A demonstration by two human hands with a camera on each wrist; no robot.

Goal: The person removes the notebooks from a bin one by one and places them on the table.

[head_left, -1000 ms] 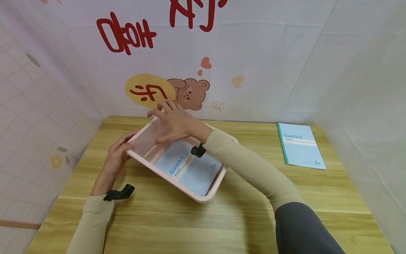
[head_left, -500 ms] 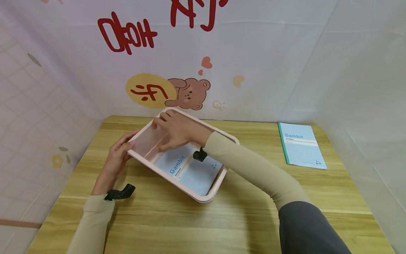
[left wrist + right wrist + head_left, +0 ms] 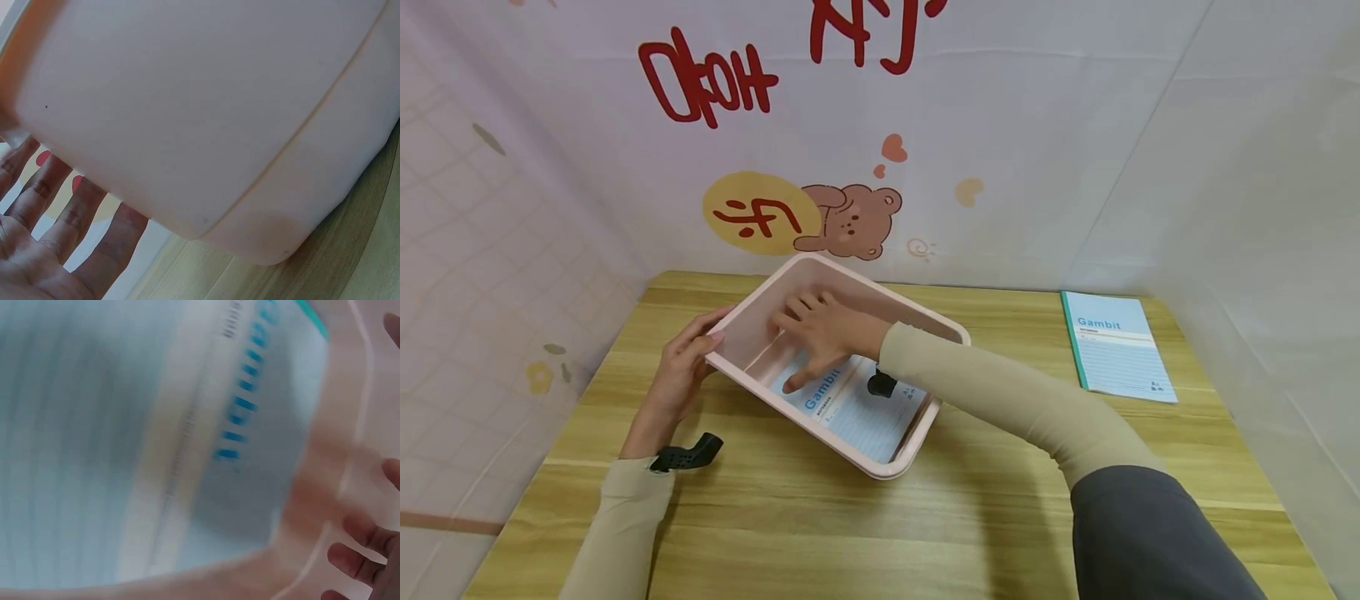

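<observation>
Left hand [image 3: 676,367] pinches left rim of pink tub [image 3: 790,412], apparently supporting tilt; right hand [image 3: 826,331] inside over notebook [image 3: 867,421], fingers spread, gripping nothing.

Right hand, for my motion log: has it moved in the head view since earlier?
Yes, the right hand moved lower in view, away from the printed bear, deeper into the pink bin.

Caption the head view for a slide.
Left hand gripping a tilted, pale-pink rectangular plastic tub, right hand inside it, partly above a pale-blue paper notebook.
</observation>
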